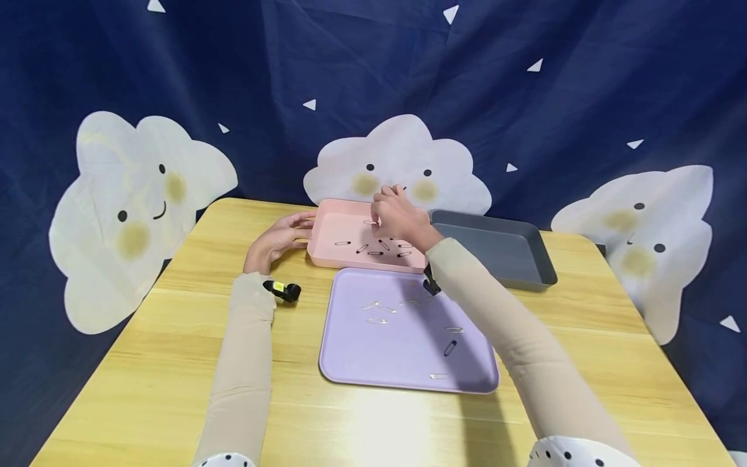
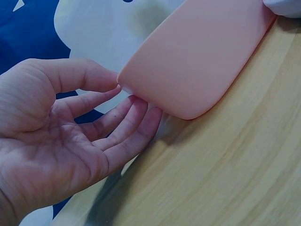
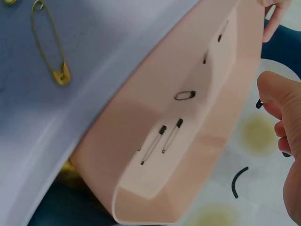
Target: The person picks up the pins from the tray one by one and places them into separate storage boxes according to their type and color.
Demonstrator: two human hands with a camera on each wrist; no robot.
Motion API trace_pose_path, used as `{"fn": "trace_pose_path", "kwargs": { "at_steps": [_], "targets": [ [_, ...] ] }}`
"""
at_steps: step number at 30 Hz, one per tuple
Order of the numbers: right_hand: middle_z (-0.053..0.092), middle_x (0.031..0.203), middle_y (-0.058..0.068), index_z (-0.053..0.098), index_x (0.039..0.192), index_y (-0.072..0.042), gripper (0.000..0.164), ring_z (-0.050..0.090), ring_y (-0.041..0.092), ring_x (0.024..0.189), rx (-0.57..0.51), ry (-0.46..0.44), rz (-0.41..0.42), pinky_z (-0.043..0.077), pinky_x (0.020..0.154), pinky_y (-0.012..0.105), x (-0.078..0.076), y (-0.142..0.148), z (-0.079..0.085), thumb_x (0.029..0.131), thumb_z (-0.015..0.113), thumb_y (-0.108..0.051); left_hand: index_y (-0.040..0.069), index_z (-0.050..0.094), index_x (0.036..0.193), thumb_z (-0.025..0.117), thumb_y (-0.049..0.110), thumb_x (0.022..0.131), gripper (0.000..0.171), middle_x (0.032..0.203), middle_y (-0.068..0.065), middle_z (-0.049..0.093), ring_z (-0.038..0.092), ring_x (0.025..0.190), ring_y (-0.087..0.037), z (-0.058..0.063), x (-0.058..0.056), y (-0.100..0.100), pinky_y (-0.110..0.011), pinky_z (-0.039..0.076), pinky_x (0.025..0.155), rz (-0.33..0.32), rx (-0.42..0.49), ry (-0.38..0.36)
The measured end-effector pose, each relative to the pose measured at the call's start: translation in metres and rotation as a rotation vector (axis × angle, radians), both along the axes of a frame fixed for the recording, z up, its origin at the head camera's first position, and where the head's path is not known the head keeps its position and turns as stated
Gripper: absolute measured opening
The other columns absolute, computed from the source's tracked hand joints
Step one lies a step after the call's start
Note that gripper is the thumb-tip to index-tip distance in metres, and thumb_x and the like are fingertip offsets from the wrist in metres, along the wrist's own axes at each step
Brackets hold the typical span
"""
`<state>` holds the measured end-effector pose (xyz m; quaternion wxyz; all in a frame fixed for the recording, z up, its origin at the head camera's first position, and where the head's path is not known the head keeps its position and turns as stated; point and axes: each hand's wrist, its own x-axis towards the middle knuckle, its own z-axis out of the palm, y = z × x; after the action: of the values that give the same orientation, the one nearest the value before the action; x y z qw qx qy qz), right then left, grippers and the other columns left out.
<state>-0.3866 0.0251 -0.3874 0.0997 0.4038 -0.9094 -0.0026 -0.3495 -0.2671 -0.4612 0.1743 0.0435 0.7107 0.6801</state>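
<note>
My right hand (image 1: 399,211) is raised over the pink tray (image 1: 324,261), thumb and fingertips pinching a small black safety pin (image 3: 259,103). Most of that pin is hidden by the fingers. My left hand (image 2: 61,127) rests its fingertips against the outside of the pink tray's left end, fingers loosely extended. Several black safety pins (image 1: 375,253) lie scattered inside the pink tray. Nearer to me, the lilac tray (image 1: 373,370) bears several gold safety pins (image 1: 376,321) and one black safety pin (image 1: 450,348).
A dark grey tray (image 1: 490,246) stands to the right of the pink one, partly behind the right forearm. All three trays are on a light wooden table (image 1: 175,363). Behind it hangs a navy cloth (image 1: 262,97) printed with white clouds.
</note>
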Motion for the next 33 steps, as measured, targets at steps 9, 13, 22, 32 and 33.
{"fn": "trace_pose_path", "kwargs": {
  "at_steps": [9,13,22,32,33],
  "targets": [
    [0.065,0.088,0.004,0.069,0.074,-0.01,0.007,0.045,0.026,0.092,0.07,-0.046,-0.043,0.031,0.097,0.044,-0.002,-0.008,-0.014,0.081,0.071,-0.013,0.007,0.029,0.16,0.054,-0.004,0.1,0.066,0.16,-0.021,0.035,0.042,0.141,-0.035,0.0,-0.002,0.004,-0.023,0.053,0.087,0.007,0.003,-0.017],
    [0.064,0.085,0.003,0.068,0.07,-0.011,0.01,0.045,0.025,0.091,0.054,-0.061,-0.065,0.03,0.095,0.043,-0.001,-0.009,-0.018,0.079,0.069,-0.01,0.009,0.029,0.161,0.054,-0.003,0.101,0.066,0.161,-0.02,0.034,0.04,0.144,-0.036,0.003,-0.001,0.005,-0.022,0.053,0.086,0.007,0.014,-0.028],
    [0.068,0.095,0.003,0.073,0.078,-0.012,0.01,0.049,0.026,0.099,0.088,-0.081,-0.13,0.03,0.1,0.044,-0.001,-0.007,-0.02,0.084,0.073,-0.019,0.009,0.028,0.161,0.053,-0.002,0.101,0.066,0.162,-0.02,0.032,0.039,0.145,-0.036,0.006,-0.002,0.007,-0.024,0.054,0.091,0.001,0.005,-0.036],
    [0.068,0.099,0.006,0.075,0.087,-0.009,0.011,0.047,0.026,0.097,0.065,-0.099,-0.085,0.03,0.098,0.044,0.001,-0.005,-0.013,0.087,0.073,-0.02,0.007,0.03,0.16,0.055,-0.004,0.1,0.066,0.159,-0.02,0.036,0.044,0.14,-0.033,0.003,-0.001,0.003,-0.022,0.054,0.086,0.014,-0.009,-0.024],
    [0.068,0.099,0.006,0.075,0.087,-0.009,0.011,0.047,0.026,0.097,0.065,-0.098,-0.071,0.029,0.098,0.044,0.003,-0.004,-0.012,0.087,0.073,-0.02,0.007,0.03,0.16,0.055,-0.004,0.1,0.066,0.159,-0.021,0.036,0.044,0.139,-0.033,0.003,0.0,0.002,-0.022,0.054,0.087,0.014,-0.011,-0.023]
  ]
}}
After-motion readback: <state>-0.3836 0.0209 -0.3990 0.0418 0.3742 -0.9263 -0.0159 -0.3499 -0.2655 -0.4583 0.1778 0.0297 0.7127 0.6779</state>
